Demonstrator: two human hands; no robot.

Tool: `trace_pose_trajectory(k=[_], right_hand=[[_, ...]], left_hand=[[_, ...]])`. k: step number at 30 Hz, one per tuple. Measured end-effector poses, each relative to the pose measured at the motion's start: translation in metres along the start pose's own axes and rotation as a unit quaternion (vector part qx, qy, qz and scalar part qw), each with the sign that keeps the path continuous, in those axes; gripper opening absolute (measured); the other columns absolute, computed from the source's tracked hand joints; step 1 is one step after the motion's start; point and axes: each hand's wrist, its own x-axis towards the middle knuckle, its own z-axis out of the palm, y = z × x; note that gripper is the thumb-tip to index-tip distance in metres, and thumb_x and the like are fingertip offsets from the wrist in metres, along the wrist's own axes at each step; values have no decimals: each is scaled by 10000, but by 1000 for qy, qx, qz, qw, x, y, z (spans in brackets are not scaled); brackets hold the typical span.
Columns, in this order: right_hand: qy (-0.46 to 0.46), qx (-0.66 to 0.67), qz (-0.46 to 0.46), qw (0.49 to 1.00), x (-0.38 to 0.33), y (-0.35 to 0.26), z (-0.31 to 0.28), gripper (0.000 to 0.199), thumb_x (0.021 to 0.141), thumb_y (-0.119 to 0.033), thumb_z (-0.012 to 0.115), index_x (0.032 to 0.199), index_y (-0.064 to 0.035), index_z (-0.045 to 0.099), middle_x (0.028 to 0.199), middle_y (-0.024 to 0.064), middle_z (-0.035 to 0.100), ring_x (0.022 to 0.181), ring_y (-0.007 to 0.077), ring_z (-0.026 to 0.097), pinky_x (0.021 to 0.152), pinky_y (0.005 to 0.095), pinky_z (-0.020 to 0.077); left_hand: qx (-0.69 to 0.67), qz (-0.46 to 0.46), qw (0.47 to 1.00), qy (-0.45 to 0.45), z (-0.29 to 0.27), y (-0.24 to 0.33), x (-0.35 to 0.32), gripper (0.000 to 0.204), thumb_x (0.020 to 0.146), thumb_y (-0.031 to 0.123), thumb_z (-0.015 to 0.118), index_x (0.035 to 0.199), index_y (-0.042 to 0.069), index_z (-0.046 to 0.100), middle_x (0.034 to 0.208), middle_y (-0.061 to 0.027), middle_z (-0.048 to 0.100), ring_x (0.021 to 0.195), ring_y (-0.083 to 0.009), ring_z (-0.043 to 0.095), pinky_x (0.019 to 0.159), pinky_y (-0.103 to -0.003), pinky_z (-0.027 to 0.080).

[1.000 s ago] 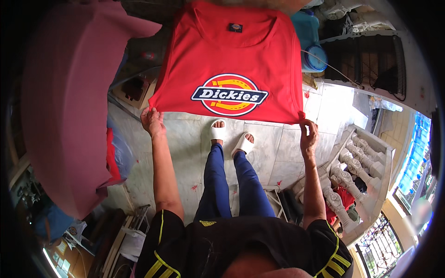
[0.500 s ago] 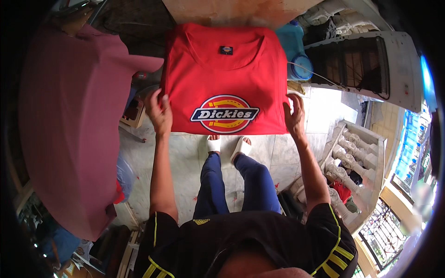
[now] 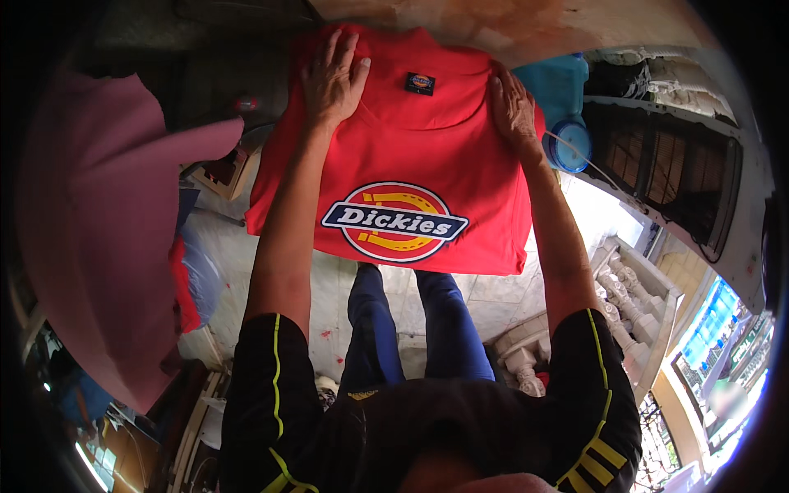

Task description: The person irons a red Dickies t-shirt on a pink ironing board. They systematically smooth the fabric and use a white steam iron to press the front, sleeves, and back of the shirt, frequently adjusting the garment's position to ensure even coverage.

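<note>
A red T-shirt (image 3: pixel 411 156) lies spread in front of me, its front facing up and its neckline at the far end. A large oval emblem in navy, white and yellow is printed on it, and a small dark label sits inside the neck. On the far left part of the shirt my left hand (image 3: pixel 333 78) lies flat, fingers stretched out. My right hand (image 3: pixel 514 107) rests along the far right edge, its fingers extended over the cloth. What supports the shirt is hidden beneath it.
Mauve cloth (image 3: pixel 99 230) hangs at the left. Beyond my right hand stand a blue-green plastic container (image 3: pixel 555 86) and a white-framed appliance (image 3: pixel 666 164). A white baluster railing (image 3: pixel 629 300) is at the right, and pale tiles (image 3: pixel 329 287) cover the floor.
Both hands have moved from the sides near the shirt's lower part to its far, shoulder end and now lie on it. The view has shifted, and the shirt's near edge appears lower.
</note>
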Motion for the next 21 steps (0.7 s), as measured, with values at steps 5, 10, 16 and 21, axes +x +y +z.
trace_pose_trajectory(k=[5, 10, 16, 21], right_hand=[[-37, -27, -3, 999, 1, 1, -3, 564, 1005, -452, 329, 1482, -159, 398, 1493, 111, 442, 1397, 317, 376, 1129, 514, 263], [29, -25, -9, 999, 0, -10, 4, 625, 1011, -496, 303, 1520, -134, 333, 1528, 141, 389, 1426, 314, 334, 1139, 527, 233], [-2, -78, -20, 997, 15, 4, -3, 632, 1009, -494, 367, 1522, -127, 329, 1539, 150, 366, 1412, 341, 345, 1124, 541, 243], [53, -95, -210, 972, 0, -102, 17, 622, 929, -407, 591, 1463, -133, 426, 1511, 159, 388, 1405, 358, 346, 1095, 566, 265]], left_hand=[[2, -35, 999, 21, -11, 7, -7, 620, 988, 474, 468, 1501, 146, 354, 1547, -142, 350, 1391, -379, 359, 1104, -589, 270], [5, -117, 993, 8, -49, 65, -76, 709, 973, 477, 491, 1522, 78, 289, 1561, -201, 309, 1414, -453, 300, 1124, -628, 207], [31, -136, 986, -87, -70, 92, -184, 685, 950, 475, 529, 1523, 152, 336, 1607, -170, 210, 1471, -445, 153, 1151, -609, 132], [26, -195, 975, -100, -88, 95, -225, 647, 941, 454, 558, 1509, 204, 374, 1609, -155, 214, 1470, -447, 152, 1148, -605, 140]])
